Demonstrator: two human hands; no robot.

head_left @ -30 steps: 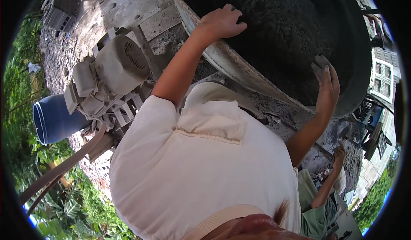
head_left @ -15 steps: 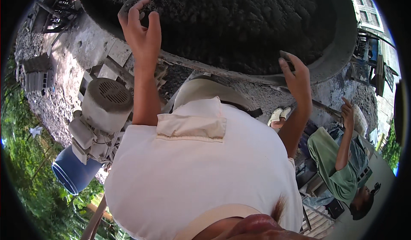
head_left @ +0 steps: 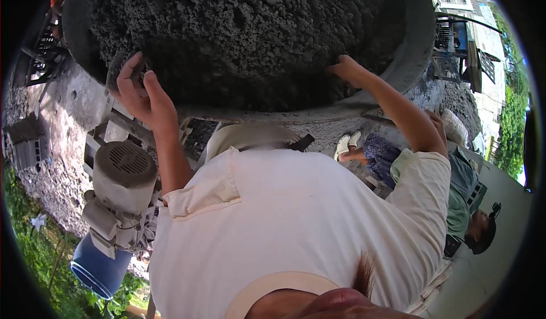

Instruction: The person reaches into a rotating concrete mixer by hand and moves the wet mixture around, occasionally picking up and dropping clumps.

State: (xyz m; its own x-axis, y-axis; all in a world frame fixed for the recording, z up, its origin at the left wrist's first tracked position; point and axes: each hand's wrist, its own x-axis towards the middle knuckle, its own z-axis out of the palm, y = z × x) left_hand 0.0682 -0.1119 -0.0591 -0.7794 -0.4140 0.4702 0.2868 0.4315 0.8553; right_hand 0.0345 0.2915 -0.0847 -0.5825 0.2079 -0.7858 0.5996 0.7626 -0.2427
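- Farther over the big pan (head_left: 418,37) went the right hand (head_left: 351,73), which had been by the near rim half a second before.
- That put its fingers down by the gray mix (head_left: 239,34), so the hand was now at the stuff in the pan.
- Its fingers were bent, but dark shade hid the tips, so whether they held any mix could not be told.
- Left hand (head_left: 145,100) fingers were bent and apart, over the left part of the rim, and no thing showed in its grip.
- Inside the round pan lay the mix, lumpy and rough.
- Off to the left, a blue barrel (head_left: 105,262) was near a dusty motor (head_left: 125,177); what was in the barrel did not show.
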